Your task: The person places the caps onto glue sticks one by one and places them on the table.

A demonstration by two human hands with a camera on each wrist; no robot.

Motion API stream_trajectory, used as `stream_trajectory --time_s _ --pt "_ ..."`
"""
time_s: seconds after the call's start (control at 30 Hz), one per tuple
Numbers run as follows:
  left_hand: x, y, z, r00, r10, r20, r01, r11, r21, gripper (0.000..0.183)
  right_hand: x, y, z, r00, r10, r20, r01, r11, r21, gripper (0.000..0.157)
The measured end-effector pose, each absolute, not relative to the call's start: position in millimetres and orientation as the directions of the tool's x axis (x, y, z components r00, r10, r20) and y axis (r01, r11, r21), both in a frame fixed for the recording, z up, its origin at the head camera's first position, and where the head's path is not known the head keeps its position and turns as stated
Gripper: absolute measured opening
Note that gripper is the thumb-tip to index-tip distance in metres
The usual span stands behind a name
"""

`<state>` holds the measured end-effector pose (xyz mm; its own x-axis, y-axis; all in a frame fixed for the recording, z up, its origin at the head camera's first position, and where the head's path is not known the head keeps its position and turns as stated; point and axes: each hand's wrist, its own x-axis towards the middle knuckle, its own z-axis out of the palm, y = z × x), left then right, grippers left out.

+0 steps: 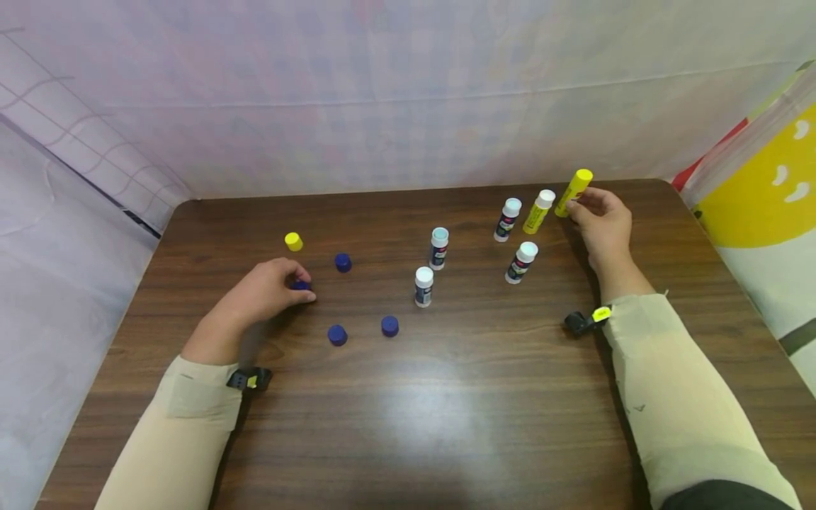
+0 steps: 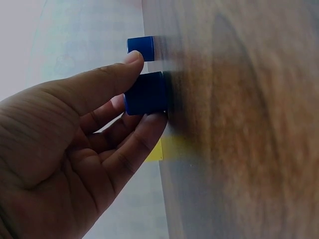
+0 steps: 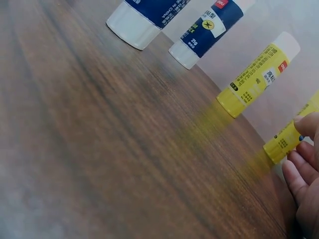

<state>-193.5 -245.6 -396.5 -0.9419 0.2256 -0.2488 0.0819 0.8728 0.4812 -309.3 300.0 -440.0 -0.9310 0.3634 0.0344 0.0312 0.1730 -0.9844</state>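
My left hand [image 1: 270, 287] pinches 1 blue cap [image 1: 301, 285], 3 others [image 1: 343, 263] on desk [image 1: 319, 425]; right hand [image 1: 604, 223] grips yellow-capped glue stick [image 1: 576, 185].

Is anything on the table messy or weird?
Nothing looks spilled or knocked over. One odd bit: four blue glue sticks and one yellow glue stick stand with white tops showing, while four blue caps and a yellow cap are apart from them, further left. They look uncapped.

Brown wood-grain table [image 1: 433, 411]: upright glue sticks [image 1: 538, 214], blue caps [image 1: 390, 326], yellow cap [image 1: 293, 241]
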Motion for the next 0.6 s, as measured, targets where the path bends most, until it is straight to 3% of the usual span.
stream_trajectory --time_s 0.6 --pt "-192.7 -241.7 -392.0 -0.943 0.248 -0.224 0.112 0.867 0.486 0.028 -301.4 298.0 -439.9 -0.916 0.396 0.062 -0.018 0.114 -0.993 0.039"
